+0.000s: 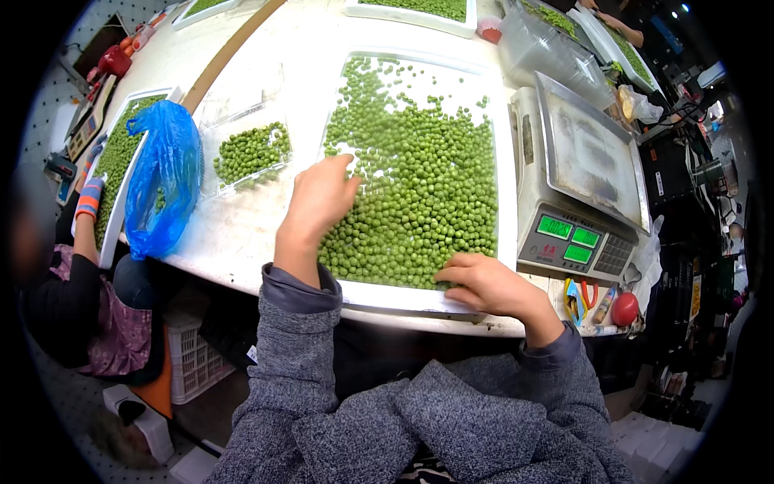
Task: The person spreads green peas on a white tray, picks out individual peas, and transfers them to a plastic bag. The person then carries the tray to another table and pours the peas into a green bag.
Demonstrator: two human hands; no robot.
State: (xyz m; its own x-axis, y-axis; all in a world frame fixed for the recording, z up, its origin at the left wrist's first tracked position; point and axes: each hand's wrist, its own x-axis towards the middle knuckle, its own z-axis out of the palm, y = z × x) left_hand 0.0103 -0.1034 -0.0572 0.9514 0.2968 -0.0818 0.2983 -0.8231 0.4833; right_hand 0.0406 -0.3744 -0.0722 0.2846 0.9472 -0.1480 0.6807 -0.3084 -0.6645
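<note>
A white foam tray (393,294) lies before me, spread with loose shelled green peas (429,199). The peas are thick toward the near side, while white bottom shows at the far end. My left hand (323,193) is over the tray's left edge, thumb and fingertips at the peas; whether it pinches any is hidden. Over the near right corner, my right hand (484,284) reaches in with bent fingers touching the peas. What lies under its fingertips cannot be made out. Left of the tray, a clear plastic clamshell box (208,181) holds a small heap of peas (254,151).
A blue plastic bag (163,181) stands at the table's left edge, beside a co-worker's gloved hand (89,196) at another pea tray (110,236). On the right are a digital scale (589,151), stacked clear boxes (550,54), scissors (588,294) and a red ball-shaped object (624,309).
</note>
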